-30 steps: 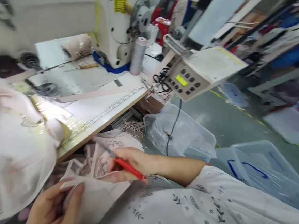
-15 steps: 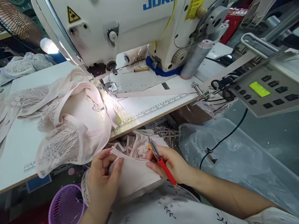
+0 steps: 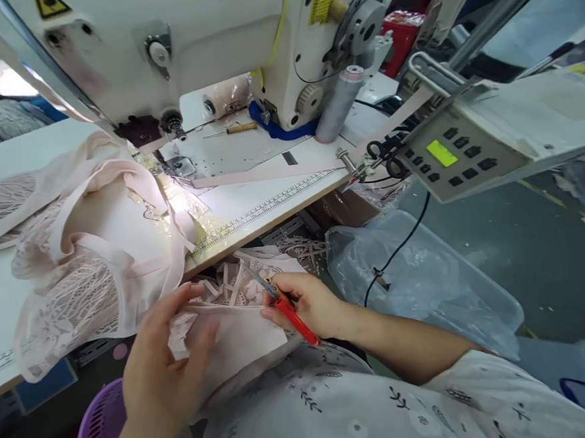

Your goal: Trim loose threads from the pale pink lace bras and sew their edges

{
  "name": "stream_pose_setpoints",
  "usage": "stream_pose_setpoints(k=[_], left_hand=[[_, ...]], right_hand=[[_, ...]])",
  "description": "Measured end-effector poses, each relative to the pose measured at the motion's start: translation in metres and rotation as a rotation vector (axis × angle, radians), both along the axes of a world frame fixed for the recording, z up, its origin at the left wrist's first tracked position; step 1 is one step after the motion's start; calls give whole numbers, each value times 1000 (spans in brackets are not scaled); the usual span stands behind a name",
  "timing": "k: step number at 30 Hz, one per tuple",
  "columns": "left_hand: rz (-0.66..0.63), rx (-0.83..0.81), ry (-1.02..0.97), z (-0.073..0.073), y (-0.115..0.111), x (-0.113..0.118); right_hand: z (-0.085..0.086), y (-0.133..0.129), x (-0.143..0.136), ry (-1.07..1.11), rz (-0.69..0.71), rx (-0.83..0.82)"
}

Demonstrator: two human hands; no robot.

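Right hand (image 3: 312, 304) gripped red-handled snips (image 3: 284, 306), blades at the fabric piece's (image 3: 240, 333) top edge; left hand (image 3: 163, 368) pinched that piece on the lap, below the sewing table (image 3: 272, 210) edge.

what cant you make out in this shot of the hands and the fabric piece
- Head view, snips: the right hand covers the grip; the blades blur against lace scraps.
- Fabric piece: its near edge is hidden by the left hand and the printed sleeve.
- Purple basket: cut off by the bottom edge.
- Panel: display and button marks too small to read.
- Machine: brand lettering cut off by the top edge.
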State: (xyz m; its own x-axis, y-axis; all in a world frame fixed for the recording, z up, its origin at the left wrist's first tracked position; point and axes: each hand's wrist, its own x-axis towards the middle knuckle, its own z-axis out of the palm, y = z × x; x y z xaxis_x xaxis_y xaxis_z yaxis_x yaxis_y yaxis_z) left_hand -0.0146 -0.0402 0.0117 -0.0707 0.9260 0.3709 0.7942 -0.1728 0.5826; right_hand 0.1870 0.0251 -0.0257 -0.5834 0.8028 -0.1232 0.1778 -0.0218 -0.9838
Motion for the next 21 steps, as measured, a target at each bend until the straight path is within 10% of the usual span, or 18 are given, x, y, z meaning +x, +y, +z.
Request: stream_pose_setpoints(k=[4,8,13,21], left_hand=[[-469,195,436,15,16,12],[-602,-144,366,4,26,20],[-460,-630,-200,-4,26,17],[-110,-862,-819,-4,14,1]], right_hand=[[9,4,1,11,27,46],[11,3,2,94,96,-154],[4,2,8,111,149,-221],[3,15,30,-169,536,174]])
